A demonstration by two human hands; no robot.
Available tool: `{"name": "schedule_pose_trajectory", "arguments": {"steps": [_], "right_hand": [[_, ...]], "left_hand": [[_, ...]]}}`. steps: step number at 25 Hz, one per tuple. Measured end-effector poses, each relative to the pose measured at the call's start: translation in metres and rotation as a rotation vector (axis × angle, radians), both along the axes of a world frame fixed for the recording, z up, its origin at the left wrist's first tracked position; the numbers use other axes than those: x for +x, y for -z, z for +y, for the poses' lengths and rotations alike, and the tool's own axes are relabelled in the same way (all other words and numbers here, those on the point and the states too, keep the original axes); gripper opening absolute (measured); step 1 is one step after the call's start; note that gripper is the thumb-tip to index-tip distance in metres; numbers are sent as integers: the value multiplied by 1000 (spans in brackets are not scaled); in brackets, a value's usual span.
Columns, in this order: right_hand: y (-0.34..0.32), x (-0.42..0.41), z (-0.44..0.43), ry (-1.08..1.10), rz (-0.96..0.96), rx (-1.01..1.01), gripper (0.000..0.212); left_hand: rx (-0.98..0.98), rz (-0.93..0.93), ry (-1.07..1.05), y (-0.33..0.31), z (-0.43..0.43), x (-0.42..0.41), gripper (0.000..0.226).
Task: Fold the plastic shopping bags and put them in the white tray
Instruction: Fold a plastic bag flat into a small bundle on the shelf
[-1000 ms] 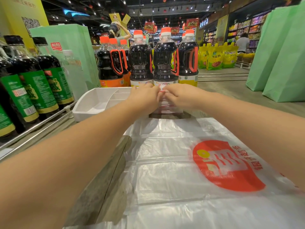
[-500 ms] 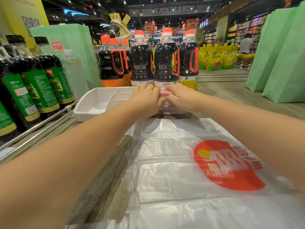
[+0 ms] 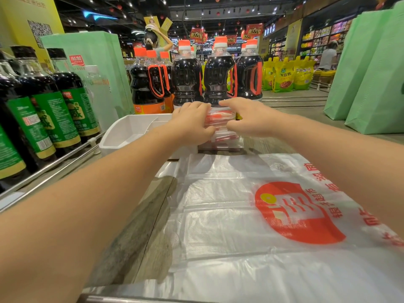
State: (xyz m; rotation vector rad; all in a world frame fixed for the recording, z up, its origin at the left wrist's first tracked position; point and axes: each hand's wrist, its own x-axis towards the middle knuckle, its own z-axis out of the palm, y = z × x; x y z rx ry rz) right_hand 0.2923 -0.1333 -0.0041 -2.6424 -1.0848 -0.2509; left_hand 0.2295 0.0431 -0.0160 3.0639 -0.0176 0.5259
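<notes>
Wooden desk (image 3: pixel 140 237) fills the lower frame. A flat bag (image 3: pixel 218 215), clear plastic with a red logo (image 3: pixel 295 213) and red print, lies spread on the desk's near right part. Two tall green bags (image 3: pixel 371 84) stand upright at far right, well apart from the hands. A green box (image 3: pixel 98 62) stands far left. In front of it we see green-labelled bottles (image 3: pixel 43 110) in a row behind a metal rail (image 3: pixel 54 162). Dark jugs (image 3: pixel 185 77) with orange caps stand upright in a cluster just behind the hands.

White tray (image 3: pixel 126 132) sits left of centre, between the green-labelled bottles and the hands. We see dividers inside it, and its right end is hidden by the left hand. The stack (image 3: pixel 220 130) of folded bags, clear with red stripes, sits just beyond the flat bag's far edge, at the tray's right end. We cannot tell if it is inside the tray or just beside it.

Left hand (image 3: pixel 192 123) holds the stack's left side, fingers (image 3: pixel 196 108) pressed together over the top, thumb at the front. Right hand (image 3: pixel 247 121) holds the right side, fingers (image 3: pixel 227 103) reaching over the top and slightly spread, thumb against the front face. We see the two hands close but not touching, stack between them.
</notes>
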Motion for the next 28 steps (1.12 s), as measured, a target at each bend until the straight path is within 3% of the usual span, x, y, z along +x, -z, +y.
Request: {"name": "schedule_pose_trajectory", "arguments": {"steps": [7,10,14,18,24,28], "right_hand": [[-17,-58,-44,27,-86,-34,67],[-15,-104,-86,16,2,-33,56],[-6,-156,-134,48,78,-114,57],[7,-192,-167,36,282,-211,48],[20,-204,-180,-24,376,-241,64],[27,-199,-168,-41,347,-265,66]], "left_hand": [[154,136,25,-29,-33,-68,69],[106,263,155,-22,-51,-117,69],[-3,438,292,-10,-80,-171,67],[-45,659,354,4,-91,-191,69],[57,616,203,12,-71,-185,65],[36,404,267,18,-61,-185,49]]}}
